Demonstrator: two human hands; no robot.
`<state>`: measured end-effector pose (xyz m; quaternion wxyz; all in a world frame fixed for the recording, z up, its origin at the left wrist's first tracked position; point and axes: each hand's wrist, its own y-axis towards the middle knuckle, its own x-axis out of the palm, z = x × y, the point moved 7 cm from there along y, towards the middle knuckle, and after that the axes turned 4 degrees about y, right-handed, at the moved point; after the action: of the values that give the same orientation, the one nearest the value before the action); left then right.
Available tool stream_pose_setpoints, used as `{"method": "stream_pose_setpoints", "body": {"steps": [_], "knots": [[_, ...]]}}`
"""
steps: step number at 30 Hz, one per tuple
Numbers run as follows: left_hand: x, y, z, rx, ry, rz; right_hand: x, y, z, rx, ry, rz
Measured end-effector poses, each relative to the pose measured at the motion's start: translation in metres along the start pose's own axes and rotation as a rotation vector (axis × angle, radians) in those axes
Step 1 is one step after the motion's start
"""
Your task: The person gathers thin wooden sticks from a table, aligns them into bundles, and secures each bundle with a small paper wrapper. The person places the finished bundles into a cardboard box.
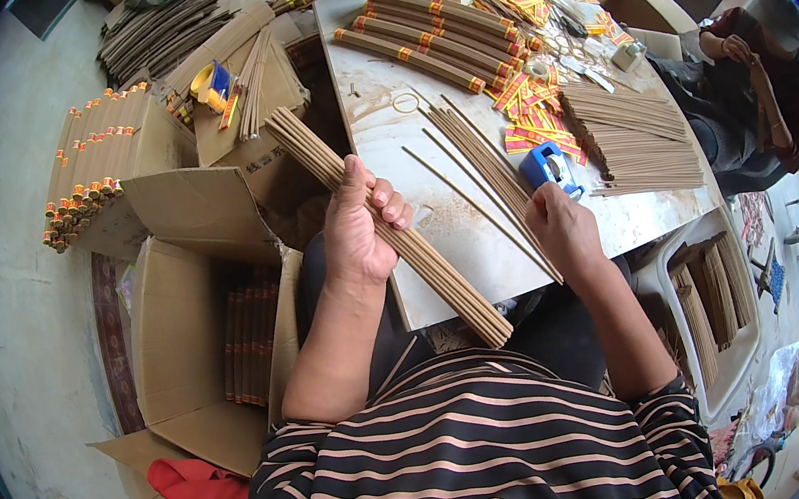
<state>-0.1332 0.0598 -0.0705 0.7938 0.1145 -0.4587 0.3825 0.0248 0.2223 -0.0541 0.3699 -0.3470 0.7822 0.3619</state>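
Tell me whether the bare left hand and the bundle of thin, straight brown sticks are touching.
Touching. The head view shows the bare left hand gripping the bundle of thin, straight brown sticks, fingers curled around it.

The left forearm [329, 345] angles up and inward, its hand [362, 224] curled in a grip, thumb pointing away from the body. The right forearm [624, 331] reaches forward, its hand [563, 228] bunched, knuckles up, fingertips hidden.

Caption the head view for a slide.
Left hand grips a bundle of brown sticks; right hand near a blue tape dispenser.
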Motion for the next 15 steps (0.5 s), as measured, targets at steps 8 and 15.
{"method": "stream_pose_setpoints", "body": {"steps": [8,15], "knots": [[0.011,-0.004,-0.005,0.006,0.036,0.082,-0.027,-0.031,-0.109,-0.22,0.439,0.036],[0.005,-0.004,-0.008,-0.001,0.031,0.027,-0.02,-0.038,-0.132,-0.439,0.248,0.066]]}}
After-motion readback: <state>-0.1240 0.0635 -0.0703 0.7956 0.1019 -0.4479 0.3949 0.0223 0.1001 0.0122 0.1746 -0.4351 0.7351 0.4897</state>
